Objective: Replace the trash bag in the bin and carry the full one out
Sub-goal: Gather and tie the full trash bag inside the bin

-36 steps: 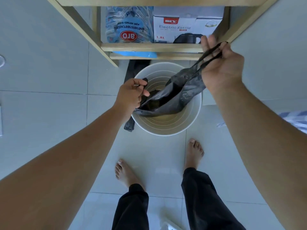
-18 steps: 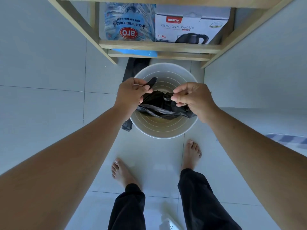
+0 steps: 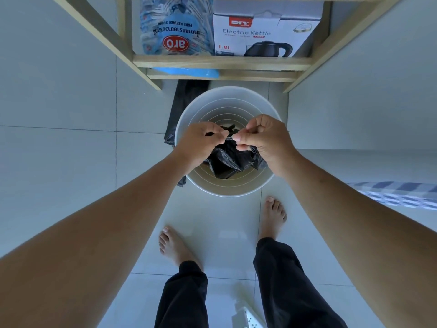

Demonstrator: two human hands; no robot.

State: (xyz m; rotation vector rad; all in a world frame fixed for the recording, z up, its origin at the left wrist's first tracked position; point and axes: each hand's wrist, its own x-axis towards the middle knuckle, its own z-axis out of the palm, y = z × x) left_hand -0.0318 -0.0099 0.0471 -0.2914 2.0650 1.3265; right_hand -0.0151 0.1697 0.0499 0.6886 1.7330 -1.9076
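Observation:
A round white bin (image 3: pixel 227 189) stands on the tiled floor below me, its ribbed inside bare. Over its mouth hangs a crumpled black trash bag (image 3: pixel 228 160), gathered small. My left hand (image 3: pixel 201 140) pinches the bag's top edge from the left. My right hand (image 3: pixel 262 138) pinches the same edge from the right, fingertips almost touching the left hand's. Another black bag (image 3: pixel 183 100) lies on the floor behind the bin's left side, partly hidden by it.
A wooden shelf unit (image 3: pixel 222 61) stands just beyond the bin, holding a sugar pack (image 3: pixel 175 31) and an electric kettle box (image 3: pixel 267 31). My bare feet stand close to the bin. A white power strip (image 3: pixel 248 318) lies between my legs. Checked cloth (image 3: pixel 397 194) lies at the right.
My right hand came down from up near the shelf to meet my left over the bin. The stretched-out bag has bunched together and now hangs lower into the bin.

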